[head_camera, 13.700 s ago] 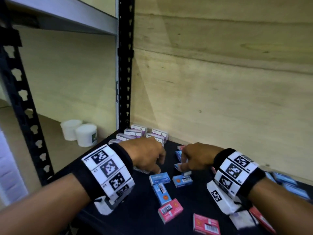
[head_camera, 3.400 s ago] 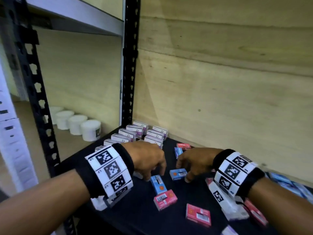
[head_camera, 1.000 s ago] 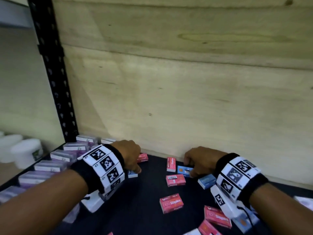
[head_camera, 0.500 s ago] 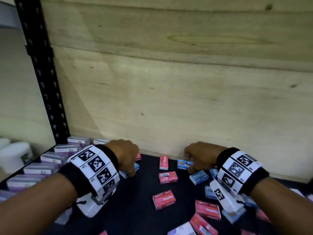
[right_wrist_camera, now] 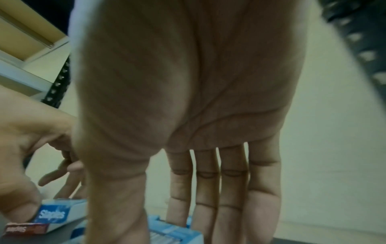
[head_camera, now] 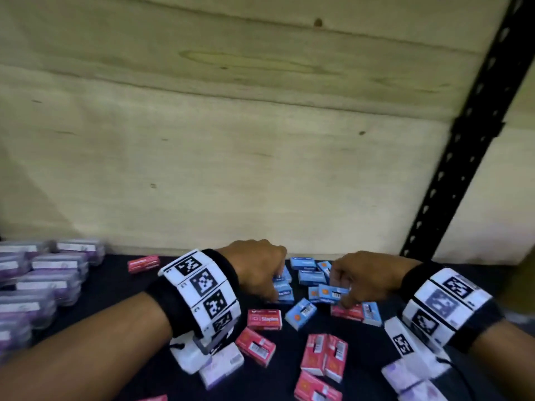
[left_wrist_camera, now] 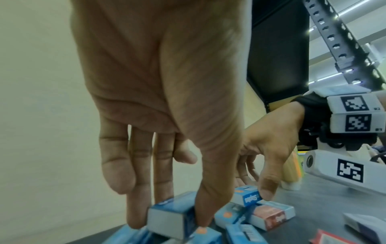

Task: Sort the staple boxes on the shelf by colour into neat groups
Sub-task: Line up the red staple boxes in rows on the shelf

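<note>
Both my hands are at a cluster of blue staple boxes (head_camera: 307,263) by the back wall. My left hand (head_camera: 276,285) pinches one blue box (left_wrist_camera: 167,217) between thumb and fingers, low among the others. My right hand (head_camera: 343,293) holds another blue box (head_camera: 330,292) by its end, thumb in front and fingers behind; this box rests partly on a red one (left_wrist_camera: 271,214). Red staple boxes (head_camera: 264,319) lie scattered in front of the hands. Purple cases (head_camera: 55,264) stand grouped at the far left. In the right wrist view a blue box (right_wrist_camera: 173,232) sits under the fingers.
The black shelf surface (head_camera: 115,285) ends at a plywood back wall (head_camera: 260,169). A black perforated upright (head_camera: 469,140) rises at the right. One red box (head_camera: 144,263) lies alone near the wall. Pale purple-white boxes (head_camera: 221,369) lie at the front edge.
The view has swung right, so the right upright now shows. Both hands have moved right along the back wall with blue boxes and come together at the blue cluster.
</note>
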### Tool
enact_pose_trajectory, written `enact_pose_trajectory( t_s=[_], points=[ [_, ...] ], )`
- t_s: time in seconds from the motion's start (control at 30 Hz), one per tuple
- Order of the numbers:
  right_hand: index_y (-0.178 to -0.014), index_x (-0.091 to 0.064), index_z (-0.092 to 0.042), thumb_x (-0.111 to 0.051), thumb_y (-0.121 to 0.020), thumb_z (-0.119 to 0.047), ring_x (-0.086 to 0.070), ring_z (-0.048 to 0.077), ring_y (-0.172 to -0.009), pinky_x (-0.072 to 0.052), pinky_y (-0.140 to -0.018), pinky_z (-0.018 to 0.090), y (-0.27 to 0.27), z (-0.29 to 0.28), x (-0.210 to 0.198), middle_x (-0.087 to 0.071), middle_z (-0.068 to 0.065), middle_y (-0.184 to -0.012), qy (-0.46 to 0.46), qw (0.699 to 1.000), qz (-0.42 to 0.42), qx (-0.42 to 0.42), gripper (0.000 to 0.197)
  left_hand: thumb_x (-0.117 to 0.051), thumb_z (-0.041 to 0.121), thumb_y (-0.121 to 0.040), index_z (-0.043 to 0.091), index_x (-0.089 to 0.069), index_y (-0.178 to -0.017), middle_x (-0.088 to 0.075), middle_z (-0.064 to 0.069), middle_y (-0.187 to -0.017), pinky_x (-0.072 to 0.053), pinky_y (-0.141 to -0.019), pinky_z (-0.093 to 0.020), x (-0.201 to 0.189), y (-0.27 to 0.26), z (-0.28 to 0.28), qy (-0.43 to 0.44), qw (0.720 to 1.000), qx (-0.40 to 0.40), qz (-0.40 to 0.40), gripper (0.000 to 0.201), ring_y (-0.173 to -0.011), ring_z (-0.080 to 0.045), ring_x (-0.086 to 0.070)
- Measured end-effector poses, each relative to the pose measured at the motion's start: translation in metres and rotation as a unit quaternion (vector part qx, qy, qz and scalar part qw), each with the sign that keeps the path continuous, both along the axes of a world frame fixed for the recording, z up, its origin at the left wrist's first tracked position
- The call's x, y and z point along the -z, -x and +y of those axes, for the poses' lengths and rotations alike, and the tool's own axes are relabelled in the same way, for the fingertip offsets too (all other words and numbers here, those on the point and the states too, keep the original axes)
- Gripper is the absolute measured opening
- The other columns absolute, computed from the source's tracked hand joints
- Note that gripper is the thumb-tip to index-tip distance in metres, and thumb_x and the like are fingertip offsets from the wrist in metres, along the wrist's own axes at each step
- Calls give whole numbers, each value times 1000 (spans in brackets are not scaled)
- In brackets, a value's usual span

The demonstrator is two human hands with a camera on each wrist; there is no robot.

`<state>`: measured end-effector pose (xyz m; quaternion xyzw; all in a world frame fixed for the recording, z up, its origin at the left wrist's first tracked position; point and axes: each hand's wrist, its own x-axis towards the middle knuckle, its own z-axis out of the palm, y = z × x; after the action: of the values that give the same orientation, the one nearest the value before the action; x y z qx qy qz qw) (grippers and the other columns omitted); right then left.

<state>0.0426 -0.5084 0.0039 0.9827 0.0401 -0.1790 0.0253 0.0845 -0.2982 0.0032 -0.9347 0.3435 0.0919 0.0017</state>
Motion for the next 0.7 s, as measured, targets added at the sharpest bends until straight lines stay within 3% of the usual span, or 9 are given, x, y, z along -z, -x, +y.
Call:
enact_pose_trajectory(
  t_s=[0.23,0.37,0.47,0.7],
  points=[
    [-91,-59,-33,-83,-71,-37,-53,-3,-65,-45,-66,19,25,-19,9,-62,-15,-85,-65,997,23,16,32,-74,38,-82,27,-43,-95,-45,9,-81,-32,-55,-28,14,-3,-39,-3,999,43,-16,36,-73,-15,-47],
    [-87,-56,-34,-83,-70,-41,-53,2,-72,-43,-70,23,27,-19,13,-58,-17,-81,-32,999,24,9,33,-75,40,-82,28,-44,-95,-49,7,-89,-35,-60,-30,21,-7,-40,-5,999,43,-4,35,-80,-18,-51],
    [-90,-58,-33,-83,-71,-39,-55,4,-74,-50,-76,27,25,-17,12,-63,-13,-89,-44,998,38,9,32,-75,45,-80,29,-48,-99,-59,7,-100,-45,-69,-33,18,-10,-28,9,999,32,17,37,-88,-17,-57],
    [-109,-60,-32,-68,-86,-49,-61,12,-90,-48,-80,28,2,11,-4,-65,-12,-101,-73,997,-16,-33,30,-68,54,-83,29,-58,-102,-63,8,-105,-48,-78,-33,-8,-22,49,-29,997,-65,-1,33,-94,-15,-59]
  ],
)
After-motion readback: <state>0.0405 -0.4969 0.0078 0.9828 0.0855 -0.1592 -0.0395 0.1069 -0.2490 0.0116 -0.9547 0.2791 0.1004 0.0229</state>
